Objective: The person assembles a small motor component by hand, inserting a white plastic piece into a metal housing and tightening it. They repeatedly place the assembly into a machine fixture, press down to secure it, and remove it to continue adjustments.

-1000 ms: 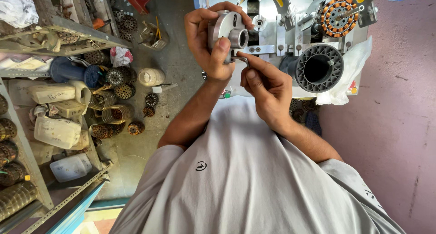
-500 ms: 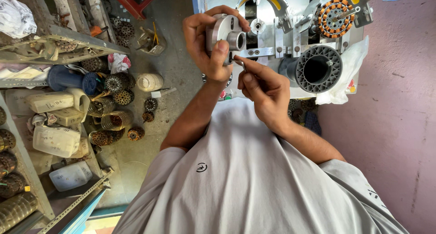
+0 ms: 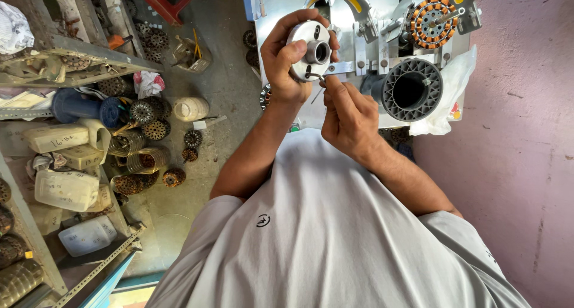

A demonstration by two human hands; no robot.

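Observation:
My left hand (image 3: 286,63) grips a round silver metal disc (image 3: 312,50) with a central bore, held up in front of the white machine (image 3: 359,39). My right hand (image 3: 348,114) sits just below and right of the disc, its fingertips pinching a thin metal pin or key (image 3: 317,92) against the disc's lower edge. Both forearms rise from my grey shirt (image 3: 323,236). Behind the hands a stator wound with orange copper wire (image 3: 431,22) is mounted on the machine, and a black ribbed plastic ring (image 3: 411,90) sits below it.
Metal shelving on the left holds white plastic jugs (image 3: 66,188), a blue motor body (image 3: 84,108) and several wound stators (image 3: 143,114). More stators lie on the concrete floor (image 3: 197,170). A white plastic bag (image 3: 451,99) hangs beside the machine. A pink wall (image 3: 520,135) stands on the right.
Both hands shifted slightly right and up with the disc. The disc has turned a little in my left hand, and my right fingers stay at its lower edge.

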